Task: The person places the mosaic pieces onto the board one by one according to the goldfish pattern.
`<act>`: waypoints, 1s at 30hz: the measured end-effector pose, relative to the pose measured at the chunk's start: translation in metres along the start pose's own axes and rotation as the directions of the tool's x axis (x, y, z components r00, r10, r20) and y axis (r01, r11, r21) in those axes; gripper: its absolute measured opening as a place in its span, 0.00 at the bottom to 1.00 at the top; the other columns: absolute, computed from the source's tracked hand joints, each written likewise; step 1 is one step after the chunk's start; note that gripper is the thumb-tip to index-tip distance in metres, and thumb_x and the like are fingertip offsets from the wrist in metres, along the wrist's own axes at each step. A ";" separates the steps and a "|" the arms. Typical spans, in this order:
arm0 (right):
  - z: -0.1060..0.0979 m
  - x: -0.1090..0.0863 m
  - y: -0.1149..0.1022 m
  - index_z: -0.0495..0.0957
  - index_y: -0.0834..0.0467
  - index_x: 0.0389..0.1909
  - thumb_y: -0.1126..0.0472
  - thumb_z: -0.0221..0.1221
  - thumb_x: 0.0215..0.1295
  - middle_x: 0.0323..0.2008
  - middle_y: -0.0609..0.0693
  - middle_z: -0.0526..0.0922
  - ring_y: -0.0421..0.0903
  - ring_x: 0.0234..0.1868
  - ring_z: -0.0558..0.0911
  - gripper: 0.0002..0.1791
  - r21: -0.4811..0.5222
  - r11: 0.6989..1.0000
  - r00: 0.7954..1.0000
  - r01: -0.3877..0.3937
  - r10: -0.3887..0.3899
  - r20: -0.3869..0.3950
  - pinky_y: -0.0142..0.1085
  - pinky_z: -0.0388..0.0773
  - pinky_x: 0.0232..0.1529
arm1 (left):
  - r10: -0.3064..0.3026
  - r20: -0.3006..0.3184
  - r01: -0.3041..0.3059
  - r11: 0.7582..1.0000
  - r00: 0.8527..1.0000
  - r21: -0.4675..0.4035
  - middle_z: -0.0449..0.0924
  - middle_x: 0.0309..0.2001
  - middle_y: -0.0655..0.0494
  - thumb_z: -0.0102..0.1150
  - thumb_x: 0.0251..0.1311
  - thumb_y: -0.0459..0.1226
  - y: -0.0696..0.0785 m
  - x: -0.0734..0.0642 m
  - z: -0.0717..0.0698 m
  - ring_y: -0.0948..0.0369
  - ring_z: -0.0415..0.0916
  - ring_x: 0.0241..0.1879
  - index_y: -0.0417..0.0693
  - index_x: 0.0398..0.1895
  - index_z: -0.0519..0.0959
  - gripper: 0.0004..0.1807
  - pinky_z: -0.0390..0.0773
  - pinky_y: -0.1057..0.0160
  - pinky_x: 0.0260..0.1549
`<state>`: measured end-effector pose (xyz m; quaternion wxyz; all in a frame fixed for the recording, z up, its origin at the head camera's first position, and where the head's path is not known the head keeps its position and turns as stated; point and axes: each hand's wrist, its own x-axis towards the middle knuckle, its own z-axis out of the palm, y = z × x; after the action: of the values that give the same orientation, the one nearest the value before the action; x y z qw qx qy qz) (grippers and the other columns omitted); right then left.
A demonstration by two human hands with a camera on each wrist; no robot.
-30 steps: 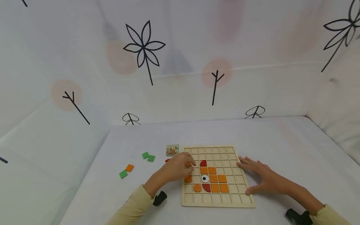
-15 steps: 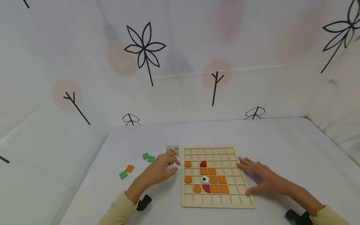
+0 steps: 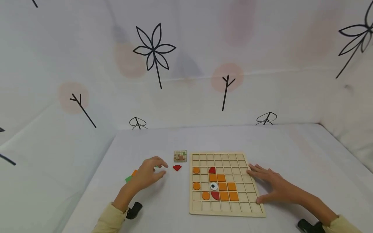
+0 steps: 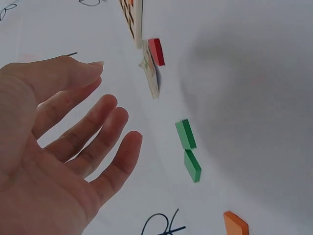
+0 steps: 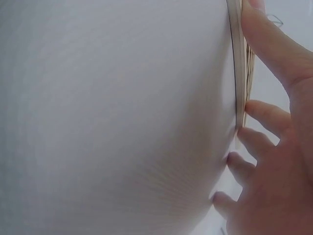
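Head view: left hand (image 3: pixel 144 174), fingers apart, best pinches nearby tiles (image 4: pixel 186 135) edgewise; spread right hand (image 3: pixel 272 186) should brace the board (image 3: pixel 233 170) it touches.

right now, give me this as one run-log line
left hand: empty, over table | right hand: touching board edge | loose red wedge: off board

"What's worn?"
"A pale yellow sleeve (image 3: pixel 109 218) at lower left, a matching sleeve (image 3: pixel 344 224) at lower right."
"Anything else?"
"Stubby black wrist cameras (image 3: pixel 135 210), one beside each sleeve."
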<state>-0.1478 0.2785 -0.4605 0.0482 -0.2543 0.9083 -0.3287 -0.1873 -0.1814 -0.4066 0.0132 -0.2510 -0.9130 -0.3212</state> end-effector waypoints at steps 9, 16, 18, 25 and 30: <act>0.002 -0.001 0.002 0.65 0.53 0.67 0.38 0.70 0.40 0.69 0.62 0.58 0.24 0.68 0.41 0.51 0.009 1.000 1.000 -0.014 0.014 0.006 0.70 0.43 0.57 | -0.187 -0.084 0.194 0.977 0.979 0.084 0.79 0.40 0.56 0.66 0.50 0.30 -0.035 -0.019 -0.016 0.54 0.75 0.40 0.45 0.38 0.83 0.11 0.76 0.57 0.34; 0.002 0.000 0.006 0.65 0.53 0.67 0.37 0.69 0.41 0.70 0.60 0.57 0.24 0.68 0.41 0.51 0.005 1.000 1.000 0.005 -0.005 0.004 0.69 0.42 0.59 | -0.359 -0.101 0.372 0.911 0.928 0.179 0.76 0.36 0.52 0.68 0.49 0.33 -0.060 -0.033 -0.023 0.54 0.74 0.38 0.45 0.38 0.81 0.12 0.76 0.54 0.34; 0.003 0.000 0.007 0.65 0.52 0.68 0.37 0.69 0.41 0.70 0.60 0.57 0.24 0.68 0.40 0.51 0.000 1.000 1.000 0.004 -0.004 0.004 0.68 0.41 0.60 | -0.393 -0.095 0.404 0.895 0.914 0.186 0.75 0.36 0.52 0.69 0.49 0.33 -0.064 -0.035 -0.024 0.54 0.73 0.37 0.45 0.38 0.81 0.12 0.75 0.55 0.32; 0.004 -0.001 0.008 0.65 0.52 0.68 0.37 0.69 0.42 0.70 0.59 0.57 0.26 0.69 0.41 0.50 0.000 1.000 1.000 0.013 -0.013 -0.004 0.65 0.37 0.63 | -0.418 -0.125 0.433 0.891 0.900 0.138 0.77 0.34 0.49 0.69 0.48 0.29 -0.069 -0.035 -0.025 0.54 0.75 0.35 0.42 0.34 0.81 0.09 0.77 0.55 0.35; 0.004 -0.002 0.007 0.64 0.53 0.68 0.39 0.69 0.44 0.70 0.59 0.58 0.23 0.68 0.40 0.49 -0.007 0.999 0.998 0.050 -0.050 -0.024 0.54 0.32 0.68 | -0.406 -0.124 0.419 0.901 0.905 0.109 0.78 0.33 0.48 0.66 0.47 0.26 -0.067 -0.032 -0.025 0.54 0.75 0.34 0.39 0.31 0.81 0.07 0.78 0.56 0.35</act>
<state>-0.1483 0.2816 -0.4677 0.0280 -0.2729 0.9033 -0.3298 -0.1939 -0.2550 -0.4314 0.0064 -0.0344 -0.9630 -0.2672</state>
